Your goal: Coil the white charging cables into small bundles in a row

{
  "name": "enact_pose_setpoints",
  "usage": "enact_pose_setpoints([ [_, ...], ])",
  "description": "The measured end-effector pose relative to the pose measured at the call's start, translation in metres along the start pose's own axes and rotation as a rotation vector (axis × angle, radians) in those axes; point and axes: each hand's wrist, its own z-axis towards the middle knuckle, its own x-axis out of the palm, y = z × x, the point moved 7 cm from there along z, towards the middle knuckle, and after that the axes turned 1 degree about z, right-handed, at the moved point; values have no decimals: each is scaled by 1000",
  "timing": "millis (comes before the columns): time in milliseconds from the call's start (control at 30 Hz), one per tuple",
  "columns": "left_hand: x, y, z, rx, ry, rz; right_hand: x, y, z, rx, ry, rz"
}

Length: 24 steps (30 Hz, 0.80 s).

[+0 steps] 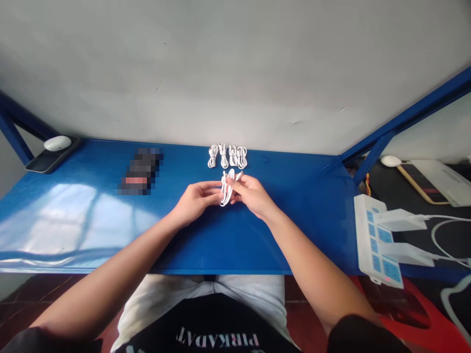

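A looped white cable (226, 190) hangs bundled between my left hand (198, 201) and my right hand (250, 194), and both hands grip it near the middle of the blue metal table (279, 235). A small connector end pokes out by my right fingers. Just beyond my hands, several neatly coiled white cables (227, 157) lie side by side near the table's back edge, apart from my fingers.
A pixelated, blurred object (140, 171) lies to the left on the table. A white power strip (375, 240) with plugged-in white chargers (401, 219) sits at the right edge. A white rounded device (57, 143) rests on a dark slab at back left. A grey wall rises behind.
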Motion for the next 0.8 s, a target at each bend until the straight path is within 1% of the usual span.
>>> enact_pose_setpoints([
  [100,-3,3,1,-51,-71,-62,3,0,0,10,46,5],
  [200,-10,5,2,-51,-142,-9,0,1,1,-14,4,-50],
  [300,-21,0,2,18,-243,207,-6,0,2,-22,-67,-135],
  [367,-29,-9,0,85,-327,416,-12,-1,2,-5,-117,-196],
  [433,-34,-20,-3,150,-389,613,-17,-2,3,28,-135,-246],
  [500,-38,-29,-5,158,-420,766,-21,-1,2,69,-139,-285],
  [533,-42,-31,-6,132,-427,816,-24,1,1,88,-147,-304],
  [600,-50,-32,-8,53,-420,830,-31,8,-3,120,-171,-354],
  [700,-65,-33,-13,-16,-370,694,-45,20,-12,176,-190,-435],
  [733,-70,-34,-15,-31,-361,649,-51,23,-16,196,-200,-456],
  [800,-84,-36,-24,-66,-388,584,-69,31,-27,218,-252,-497],
])
